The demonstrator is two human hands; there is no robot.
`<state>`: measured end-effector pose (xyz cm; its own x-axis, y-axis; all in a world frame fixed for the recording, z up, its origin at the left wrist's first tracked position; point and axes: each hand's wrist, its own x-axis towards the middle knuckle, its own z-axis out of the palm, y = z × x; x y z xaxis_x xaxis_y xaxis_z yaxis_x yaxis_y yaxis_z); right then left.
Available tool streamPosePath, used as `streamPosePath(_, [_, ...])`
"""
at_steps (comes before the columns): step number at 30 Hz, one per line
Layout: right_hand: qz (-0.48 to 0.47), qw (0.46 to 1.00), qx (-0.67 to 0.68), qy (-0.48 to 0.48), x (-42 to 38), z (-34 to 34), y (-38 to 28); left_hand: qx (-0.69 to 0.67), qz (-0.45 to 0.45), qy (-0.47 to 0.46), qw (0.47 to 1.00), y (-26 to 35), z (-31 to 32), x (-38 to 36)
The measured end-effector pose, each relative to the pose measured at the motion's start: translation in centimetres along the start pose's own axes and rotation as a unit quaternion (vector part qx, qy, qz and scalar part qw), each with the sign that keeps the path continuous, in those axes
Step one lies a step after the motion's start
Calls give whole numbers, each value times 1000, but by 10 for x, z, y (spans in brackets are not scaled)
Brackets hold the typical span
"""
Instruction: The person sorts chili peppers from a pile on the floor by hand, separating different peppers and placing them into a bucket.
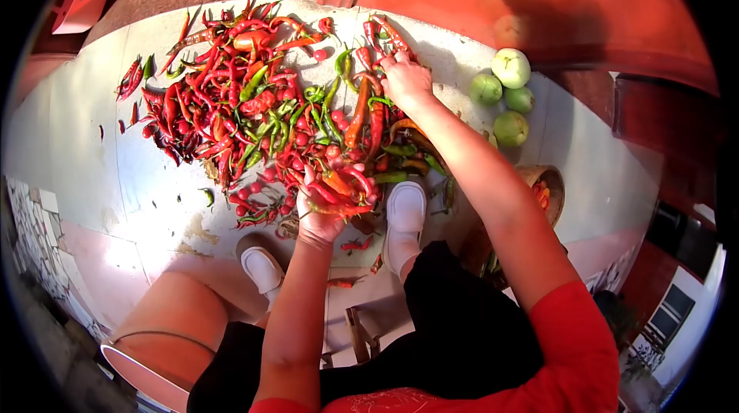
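A wide heap of red peppers [208, 97], with green ones and small round red fruits among them, covers the pale floor. At the heap's near edge, my left hand [319, 217] holds several red peppers [339, 191] across its upturned palm and fingers. My right hand [406, 80] reaches to the heap's far right side, its fingers bent down at long red peppers [392, 34]. Whether its fingertips grip one is too small to tell. Below that hand lie larger orange and dark red peppers [358, 113].
Several round green fruits [510, 68] sit to the right. A round basket [553, 182] with peppers stands beside my right forearm. An orange bucket [165, 328] is at the lower left. My white shoes [406, 209] are near the heap, with loose peppers [344, 282] between them.
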<state>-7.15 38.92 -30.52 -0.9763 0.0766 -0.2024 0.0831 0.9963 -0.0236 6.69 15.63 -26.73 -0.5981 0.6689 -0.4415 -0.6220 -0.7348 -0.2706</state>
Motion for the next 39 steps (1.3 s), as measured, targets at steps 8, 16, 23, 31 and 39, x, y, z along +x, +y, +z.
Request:
streamPosePath(8, [75, 956, 284, 2, 14, 9, 60, 21, 8, 4, 1000, 2, -2, -3])
streamPosePath(16, [-72, 968, 192, 145, -9, -14, 30, 55, 25, 45, 997, -2, 4, -2])
streamPosePath(23, [7, 993, 72, 96, 10, -4, 46, 58, 33, 38, 997, 3, 6, -7])
streamPosePath(31, [-166, 975, 134, -57, -6, -20, 33, 43, 20, 33, 998, 3, 0, -3])
streamPosePath(39, [-122, 973, 148, -129, -1, -31, 37, 66, 55, 3, 996, 17, 5, -9])
